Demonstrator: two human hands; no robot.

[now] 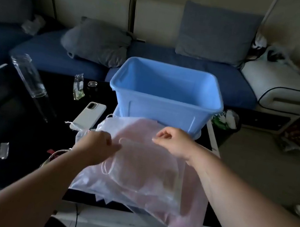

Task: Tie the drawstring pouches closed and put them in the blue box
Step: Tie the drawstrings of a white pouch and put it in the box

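Glass comes first, at the far left: a clear glass tube (27, 74) lies slanted on the black bench (25, 133). A white phone (89, 115) lies face down just beside the work, and neither is part of the job. Next is the left hand (95, 146), its fingers (114, 146) curled and pinching the left end of the top pouch (143, 163) at its mouth edge. That pouch is sheer, pinkish-white fabric and lies uppermost on a loose stack of pouches (184, 215). The stack covers the near middle of the bench and overhangs its front edge. A white cord loop (106, 167) trails below the left hand. Just behind the stack stands the blue box (155, 110), open-topped; the part of its inside that shows holds nothing, so probably no pouch is packed yet. On the right, the right hand (176, 142) appears to pinch the same mouth edge between thumb and forefinger. With 2 hands at opposite ends, the mouth likely stays spread so the cord can be found and drawn tight. The box stands close, so a tied pouch would need only a short lift.
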